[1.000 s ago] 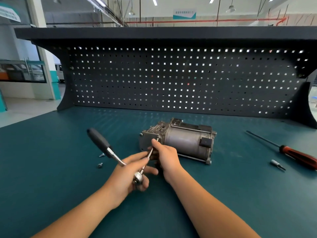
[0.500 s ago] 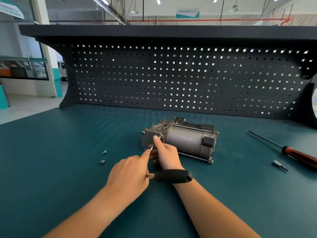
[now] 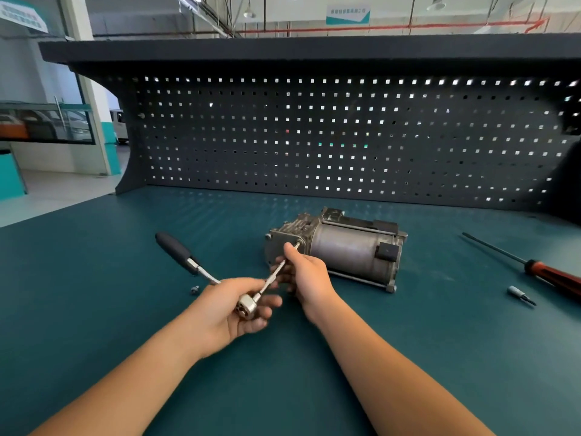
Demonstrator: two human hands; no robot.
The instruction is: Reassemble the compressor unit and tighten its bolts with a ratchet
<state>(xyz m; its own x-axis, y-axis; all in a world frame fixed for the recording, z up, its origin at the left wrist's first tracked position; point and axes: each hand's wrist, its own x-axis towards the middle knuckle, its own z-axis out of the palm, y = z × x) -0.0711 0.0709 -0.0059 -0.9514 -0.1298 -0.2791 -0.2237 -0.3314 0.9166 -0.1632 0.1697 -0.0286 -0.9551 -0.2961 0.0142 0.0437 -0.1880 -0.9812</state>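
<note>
A grey metal compressor unit (image 3: 349, 250) lies on its side on the green bench. My left hand (image 3: 229, 306) grips the ratchet (image 3: 246, 306) at its round head, the black handle (image 3: 176, 251) pointing up and to the left. A thin extension bar (image 3: 273, 276) runs from the ratchet head to a bolt on the compressor's left end plate. My right hand (image 3: 306, 276) pinches that bar near the bolt, thumb up against the plate.
One loose bolt (image 3: 194, 290) lies on the green mat (image 3: 94, 309) left of my hands. A red-handled screwdriver (image 3: 547, 272) and a small bit (image 3: 520, 294) lie at the right. The dark pegboard (image 3: 314, 136) stands behind the bench.
The ratchet handle has swung from pointing right, over my right wrist, round to the upper left. The right hand stays on the bar at the bolt.
</note>
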